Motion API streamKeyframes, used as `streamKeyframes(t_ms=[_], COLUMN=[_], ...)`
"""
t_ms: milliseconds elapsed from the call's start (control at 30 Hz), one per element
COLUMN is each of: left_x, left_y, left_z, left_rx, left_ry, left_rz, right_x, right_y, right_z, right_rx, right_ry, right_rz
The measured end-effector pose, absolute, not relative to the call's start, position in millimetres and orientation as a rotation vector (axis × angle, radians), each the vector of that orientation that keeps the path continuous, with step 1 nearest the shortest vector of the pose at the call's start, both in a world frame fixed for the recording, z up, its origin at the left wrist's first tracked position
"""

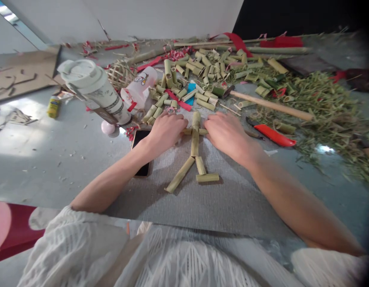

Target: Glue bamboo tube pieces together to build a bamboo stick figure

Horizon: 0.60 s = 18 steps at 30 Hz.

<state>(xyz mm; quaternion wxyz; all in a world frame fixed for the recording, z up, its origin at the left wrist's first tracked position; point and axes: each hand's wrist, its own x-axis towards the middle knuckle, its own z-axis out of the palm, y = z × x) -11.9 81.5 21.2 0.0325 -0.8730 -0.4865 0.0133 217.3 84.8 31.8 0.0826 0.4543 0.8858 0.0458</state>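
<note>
A stick figure of green bamboo pieces [195, 143] lies on a grey mat [220, 199]: a short piece at the top, an upright body, a crosswise arm piece and leg pieces [180, 174] splayed below. My left hand [165, 130] rests palm down on the left end of the arm piece, fingers curled over it. On the right end lies my right hand [224, 133], its fingers curled the same way. What lies under each palm is hidden.
A heap of cut bamboo pieces [199, 67] lies behind the figure, with green shavings [316, 103] at right. A wooden handle [271, 105], a red-handled tool [274, 135], a black phone [141, 153], a tall cup [95, 89], a plastic bottle [139, 87] and a glue stick [53, 107] surround the mat.
</note>
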Motion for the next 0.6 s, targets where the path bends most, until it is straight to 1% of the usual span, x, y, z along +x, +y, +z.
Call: streamKeyframes(t_ms=[233, 433, 600], left_x=[-14.9, -15.0, -16.0], left_y=[80.2, 79.2, 80.1], left_z=[20.6, 21.6, 19.1], left_rx=[-2.704, -2.707, -2.705], left_ry=[-1.505, -1.549, -1.567], left_rz=[-0.026, -0.013, -0.032], right_x=[219.3, 219.9, 220.8], right_y=[83.0, 84.9, 87.2], right_z=[32.1, 31.7, 32.2], right_rx=[1.37, 1.389, 1.369], right_ry=[2.677, 2.672, 2.671], right_rz=[0.164, 0.072, 0.084])
